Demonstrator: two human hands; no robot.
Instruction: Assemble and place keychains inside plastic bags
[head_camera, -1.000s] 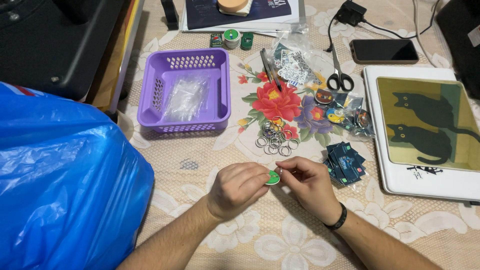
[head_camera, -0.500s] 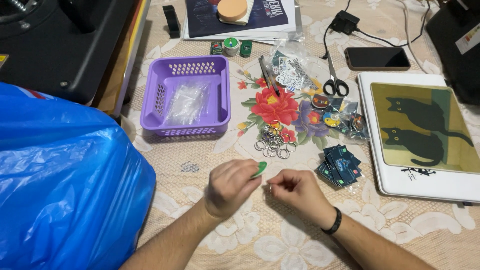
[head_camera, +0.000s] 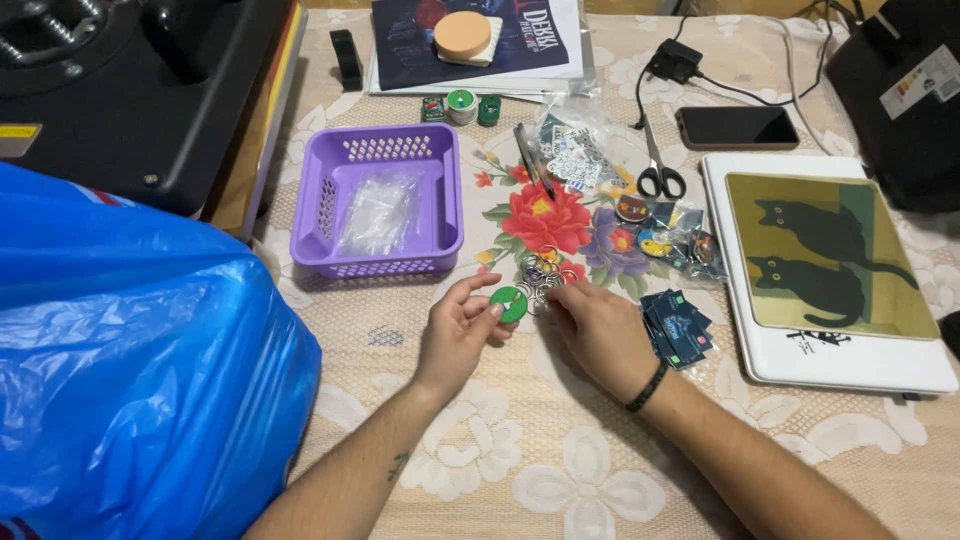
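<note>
hands have slid up the tablecloth (head_camera: 520, 470) since a second ago, closer to the pile of key rings (head_camera: 545, 268). left hand (head_camera: 458, 335) pinches the green round disc (head_camera: 509, 303) between thumb and fingertips, same hold as before, disc now face-up and tilted toward the camera. right hand (head_camera: 600, 330), earlier closed against the disc, now has its fingers curled down on the key rings just beyond its knuckles, touching them; whether it actually grips one i cannot tell. purple basket (head_camera: 320, 205) sits just beyond the left hand, dark cards (head_camera: 678, 325) just right of the right hand. blue plastic bag (head_camera: 130, 370) fills the space left of the left forearm.
</note>
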